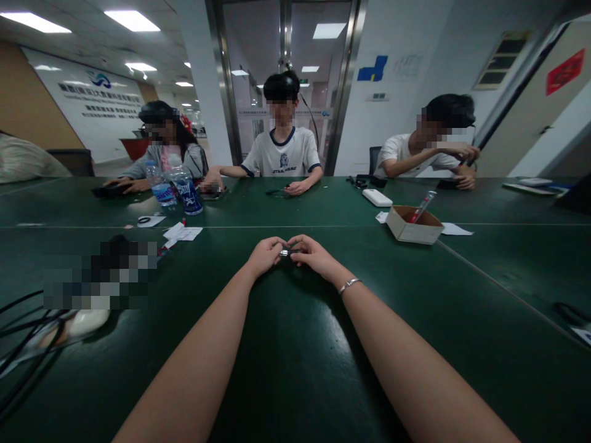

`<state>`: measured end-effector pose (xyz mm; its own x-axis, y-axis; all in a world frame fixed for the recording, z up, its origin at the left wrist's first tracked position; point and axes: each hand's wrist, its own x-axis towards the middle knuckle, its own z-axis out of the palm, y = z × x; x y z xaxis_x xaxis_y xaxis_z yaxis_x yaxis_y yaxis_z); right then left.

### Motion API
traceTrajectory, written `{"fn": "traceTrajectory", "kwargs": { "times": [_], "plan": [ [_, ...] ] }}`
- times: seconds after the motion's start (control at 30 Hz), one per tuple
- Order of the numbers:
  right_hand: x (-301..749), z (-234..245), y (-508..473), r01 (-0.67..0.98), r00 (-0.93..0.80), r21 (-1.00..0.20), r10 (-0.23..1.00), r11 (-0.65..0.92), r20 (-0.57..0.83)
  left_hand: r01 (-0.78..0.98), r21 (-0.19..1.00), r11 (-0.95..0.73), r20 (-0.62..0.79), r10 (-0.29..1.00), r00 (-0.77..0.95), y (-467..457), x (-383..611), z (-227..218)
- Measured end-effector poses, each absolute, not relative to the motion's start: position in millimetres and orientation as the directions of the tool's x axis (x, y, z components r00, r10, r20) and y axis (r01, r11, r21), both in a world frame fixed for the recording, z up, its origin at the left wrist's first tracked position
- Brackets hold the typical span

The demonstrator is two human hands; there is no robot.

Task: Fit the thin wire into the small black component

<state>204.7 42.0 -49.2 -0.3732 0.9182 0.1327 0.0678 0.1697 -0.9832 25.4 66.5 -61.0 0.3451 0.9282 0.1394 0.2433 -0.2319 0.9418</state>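
Note:
Both hands meet over the green table (286,320) in the middle of the view. Between the fingertips is a small dark object with a shiny, silvery end (285,253); it is too small and too covered to name. My left hand (265,257) pinches its silvery end. From the other side, the bent fingers of my right hand (314,254) close on its dark part. A silver bracelet (349,285) circles my right wrist. Fingers hide much of the object.
A small box (414,231) with a clear-and-red tube stands right of centre, near a white power bank (377,197). Two bottles (187,192) and paper scraps (187,233) lie left. Black cables (32,326) cross the near left. Several people sit around the table.

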Motion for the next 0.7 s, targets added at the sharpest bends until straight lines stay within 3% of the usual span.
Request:
{"fn": "traceTrajectory", "kwargs": {
  "times": [0.43,0.57,0.7],
  "plan": [
    [206.2,-59.5,48.3,-0.019,-0.348,-0.979,0.916,0.204,0.198,0.262,0.931,-0.254,0.161,0.930,0.332,66.5,27.8,-62.3],
    [200.4,-60.2,46.3,0.113,-0.297,-0.936,0.911,0.332,0.287,0.265,0.914,-0.308,0.214,0.919,0.331,65.0,27.6,-62.2],
    [193.5,-57.9,38.3,0.348,-0.266,-0.814,0.882,0.465,0.390,0.303,0.867,-0.396,0.292,0.895,0.337,61.4,27.8,-60.6]
  ]
}}
